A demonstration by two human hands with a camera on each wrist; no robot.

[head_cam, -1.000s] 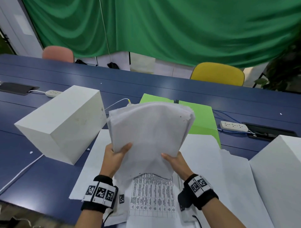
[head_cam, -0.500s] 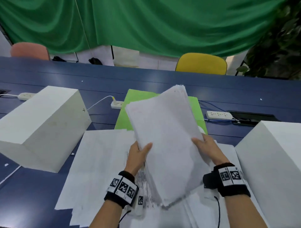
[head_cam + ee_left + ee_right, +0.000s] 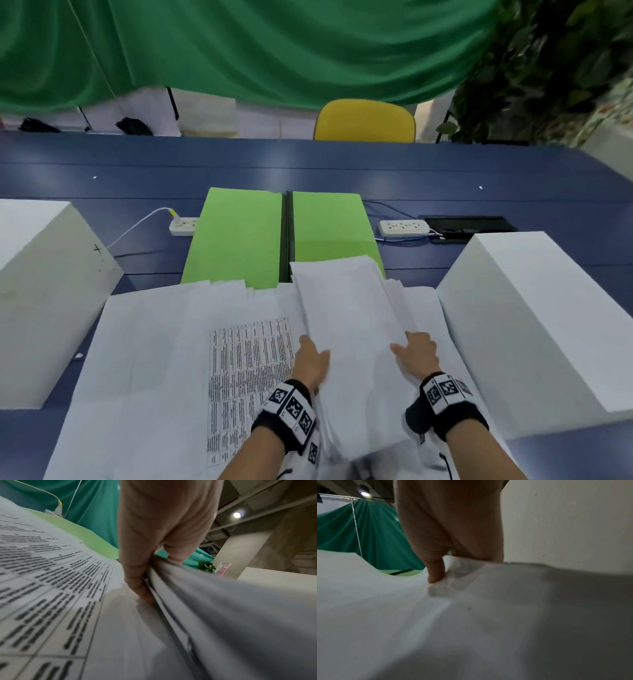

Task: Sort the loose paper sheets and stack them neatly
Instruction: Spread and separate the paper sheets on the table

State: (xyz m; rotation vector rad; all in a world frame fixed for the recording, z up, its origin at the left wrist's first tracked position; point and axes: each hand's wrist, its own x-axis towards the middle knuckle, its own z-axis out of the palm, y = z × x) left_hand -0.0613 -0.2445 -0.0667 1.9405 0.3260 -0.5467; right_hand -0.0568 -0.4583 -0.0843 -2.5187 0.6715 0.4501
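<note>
On my far left a white block (image 3: 51, 291) is sitting on the blue table (image 3: 342, 168), a small black cross inked on its corner. Next to it a white power strip (image 3: 184, 226) is lying with a yellow-tipped plug in it. Loose sheets (image 3: 144, 359) are spreading across the table in front of me, overlapping one another. One printed sheet (image 3: 246, 383) is lying face up among them, a table of dense black text; I am seeing rows and columns, but the words are too blurred to read.

Just right of it, my left hand (image 3: 310, 363) is gripping the left edge of the paper stack (image 3: 349, 342), thumb on top and fingers (image 3: 137, 580) curling under the layered edges. The stack is lying on the loose sheets, its far end overlapping an open green folder (image 3: 239, 240) that is holding nothing I can see. My right hand (image 3: 416, 356) is pinching the stack's right edge, thumb pressing down on top. Both wristbands are carrying black-and-white square markers.

Further right a second power strip (image 3: 404, 228) and a dark flat device (image 3: 469, 224) are lying, and another white block (image 3: 548, 325) is standing beside the sheets.
</note>
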